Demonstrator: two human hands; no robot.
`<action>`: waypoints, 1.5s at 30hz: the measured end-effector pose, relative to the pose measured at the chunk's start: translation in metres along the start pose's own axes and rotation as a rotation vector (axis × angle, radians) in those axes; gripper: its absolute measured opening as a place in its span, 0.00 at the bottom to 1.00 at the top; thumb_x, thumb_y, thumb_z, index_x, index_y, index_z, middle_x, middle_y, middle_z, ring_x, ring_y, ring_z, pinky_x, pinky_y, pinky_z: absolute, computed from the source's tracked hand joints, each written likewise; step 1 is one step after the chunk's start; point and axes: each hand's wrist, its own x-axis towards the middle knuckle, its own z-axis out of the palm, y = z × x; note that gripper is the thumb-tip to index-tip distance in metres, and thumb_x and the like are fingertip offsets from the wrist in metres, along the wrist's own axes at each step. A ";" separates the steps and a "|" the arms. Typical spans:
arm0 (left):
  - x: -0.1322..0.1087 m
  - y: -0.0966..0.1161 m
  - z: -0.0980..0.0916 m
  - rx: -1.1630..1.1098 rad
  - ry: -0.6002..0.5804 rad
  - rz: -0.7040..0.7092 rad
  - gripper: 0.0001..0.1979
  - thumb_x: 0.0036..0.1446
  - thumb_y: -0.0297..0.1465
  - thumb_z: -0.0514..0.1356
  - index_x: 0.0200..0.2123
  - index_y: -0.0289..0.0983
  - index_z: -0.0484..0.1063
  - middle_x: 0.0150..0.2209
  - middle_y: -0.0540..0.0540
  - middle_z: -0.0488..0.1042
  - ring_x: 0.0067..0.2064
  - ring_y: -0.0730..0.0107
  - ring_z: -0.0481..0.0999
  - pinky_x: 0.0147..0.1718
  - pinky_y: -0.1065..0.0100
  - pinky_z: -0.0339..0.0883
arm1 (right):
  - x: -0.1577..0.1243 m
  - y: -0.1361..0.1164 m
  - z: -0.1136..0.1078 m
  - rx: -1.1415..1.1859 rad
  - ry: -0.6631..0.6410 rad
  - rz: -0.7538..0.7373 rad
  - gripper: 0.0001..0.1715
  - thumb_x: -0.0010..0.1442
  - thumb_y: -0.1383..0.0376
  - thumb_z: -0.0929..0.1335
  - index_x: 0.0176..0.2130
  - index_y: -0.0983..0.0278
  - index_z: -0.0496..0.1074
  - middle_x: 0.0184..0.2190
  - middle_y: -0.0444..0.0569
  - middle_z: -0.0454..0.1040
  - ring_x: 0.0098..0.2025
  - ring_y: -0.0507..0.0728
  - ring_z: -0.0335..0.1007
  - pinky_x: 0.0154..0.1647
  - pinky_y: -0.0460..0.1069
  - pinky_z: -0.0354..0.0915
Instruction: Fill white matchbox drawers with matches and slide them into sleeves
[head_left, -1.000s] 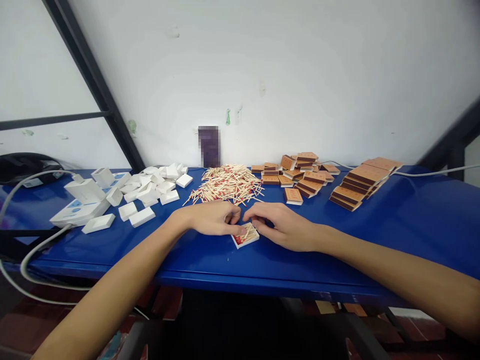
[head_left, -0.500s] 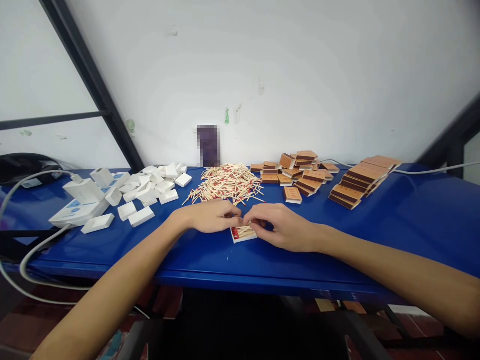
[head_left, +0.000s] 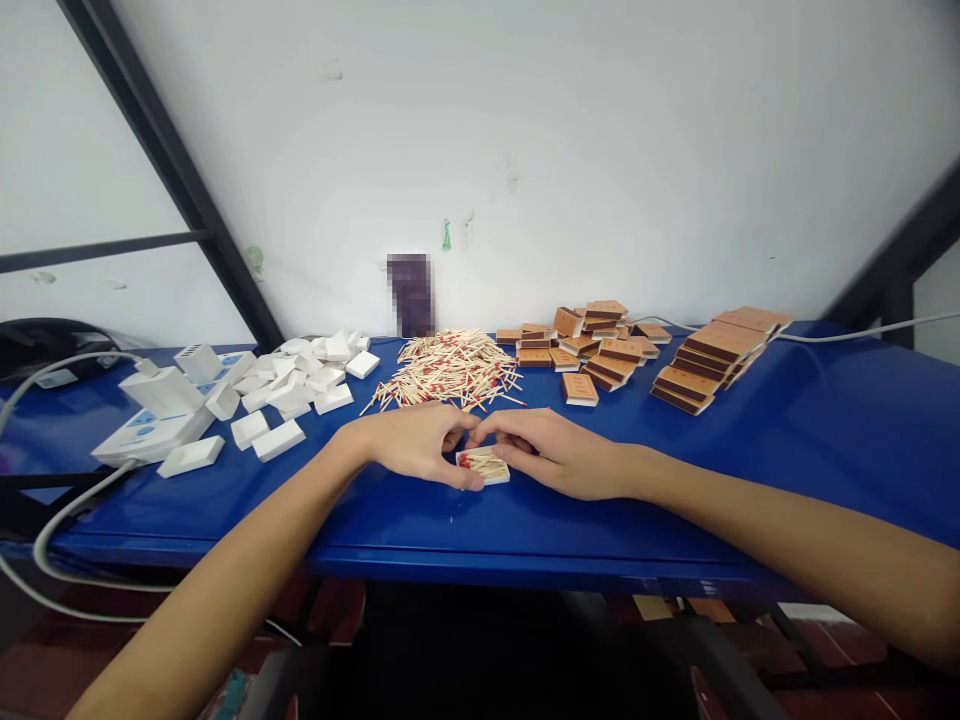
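Note:
A small white matchbox tray [head_left: 495,478] lies on the blue table near its front edge, with red-tipped matches [head_left: 482,462] inside. My left hand [head_left: 416,445] curls round the tray's left end, its thumb along the near left corner and its fingers bent at the far side. From the right, my right hand [head_left: 559,455] closes on the tray, the thumb at the right end over the matches. Both index fingertips meet behind the tray, where they are partly hidden. A large heap of loose matches [head_left: 454,368] spreads just beyond my hands.
White empty trays [head_left: 279,440] are piled at the left, beside a power strip [head_left: 154,432] with chargers and white cables. Brown matchbox sleeves [head_left: 580,389] lie heaped at the back right, and a stepped stack of matchboxes [head_left: 709,360] stands farther right. A wall rises behind.
My left thumb has come down from above the tray to its near left corner. The tray's matches show more fully now. The whole view has shifted slightly.

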 end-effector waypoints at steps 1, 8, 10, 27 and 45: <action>0.000 0.000 0.000 -0.003 0.000 0.002 0.20 0.51 0.47 0.64 0.34 0.36 0.66 0.25 0.54 0.61 0.25 0.76 0.57 0.23 0.71 0.51 | 0.000 0.001 0.000 -0.006 -0.005 0.003 0.12 0.68 0.66 0.62 0.48 0.64 0.70 0.25 0.41 0.66 0.28 0.51 0.60 0.32 0.47 0.56; 0.001 -0.003 0.002 -0.011 0.024 0.037 0.19 0.50 0.45 0.64 0.36 0.35 0.68 0.24 0.55 0.60 0.24 0.76 0.58 0.23 0.71 0.52 | 0.000 0.001 0.001 -0.067 0.024 0.029 0.14 0.69 0.57 0.62 0.46 0.61 0.70 0.28 0.43 0.67 0.31 0.53 0.63 0.32 0.47 0.56; 0.002 -0.005 0.001 -0.033 0.029 0.069 0.16 0.52 0.43 0.63 0.35 0.35 0.69 0.24 0.54 0.61 0.25 0.75 0.59 0.24 0.71 0.53 | -0.002 0.000 0.001 -0.068 0.035 -0.012 0.15 0.67 0.54 0.64 0.47 0.61 0.70 0.36 0.47 0.71 0.37 0.55 0.66 0.37 0.49 0.60; 0.011 -0.024 0.004 -0.071 0.253 0.128 0.06 0.52 0.27 0.53 0.29 0.34 0.69 0.20 0.55 0.62 0.23 0.77 0.59 0.24 0.72 0.52 | -0.005 -0.015 0.011 -0.221 0.123 -0.160 0.17 0.61 0.62 0.68 0.50 0.64 0.69 0.44 0.53 0.73 0.42 0.59 0.68 0.45 0.55 0.64; -0.011 -0.025 -0.017 -0.361 -0.153 -0.107 0.20 0.51 0.37 0.67 0.46 0.35 0.72 0.29 0.49 0.76 0.25 0.76 0.70 0.24 0.75 0.63 | 0.001 -0.001 0.011 -0.146 0.019 -0.173 0.14 0.69 0.64 0.62 0.41 0.64 0.75 0.35 0.50 0.72 0.37 0.55 0.67 0.41 0.51 0.63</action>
